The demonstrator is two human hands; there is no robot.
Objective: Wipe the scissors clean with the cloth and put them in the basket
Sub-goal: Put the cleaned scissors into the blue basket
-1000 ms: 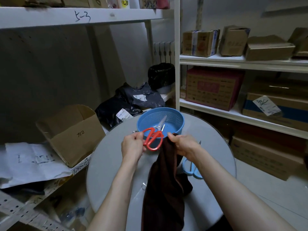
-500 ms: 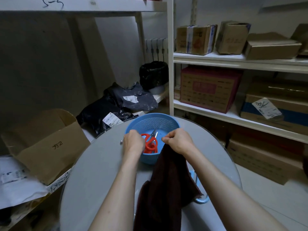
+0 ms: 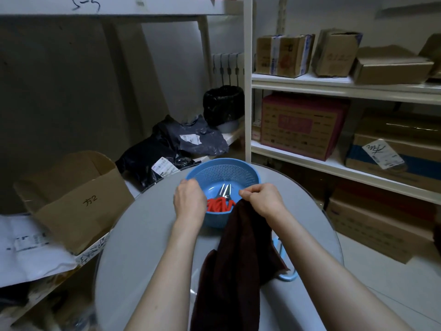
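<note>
Hanging nearest the camera, one dark brown towel-like cloth (image 3: 233, 271) drapes down over the near part of the round grey table (image 3: 143, 247). Its top corner is pinched between the thumb and curled fingers of the right hand (image 3: 262, 199). Just right of the cloth on the table, one light blue plastic loop (image 3: 287, 277) pokes out, probably the handle of a second pair, but the rest is hidden so can't confirm. Left hand (image 3: 189, 199) sits palm-down over the near-left rim of the one round blue perforated plastic basket (image 3: 224, 169); its fingers are curled down behind the back of the hand, so can't tell whether it has hold of anything. One pair of red-handled steel scissors (image 3: 224, 198) lies inside the basket. Handles are at the near side, touching or just beside the left hand, blades are slightly parted and point away, and the long axis runs near to far. Left hand is nearer the handles; right hand is busy with the cloth. Judgement: red pair looks placed, next is freeing the left hand and drawing it straight back. Count: two hands, one cloth, one basket, one red pair, one possible blue pair. Beyond: cardboard boxes (image 3: 284, 56) on white shelves (image 3: 334, 87).
</note>
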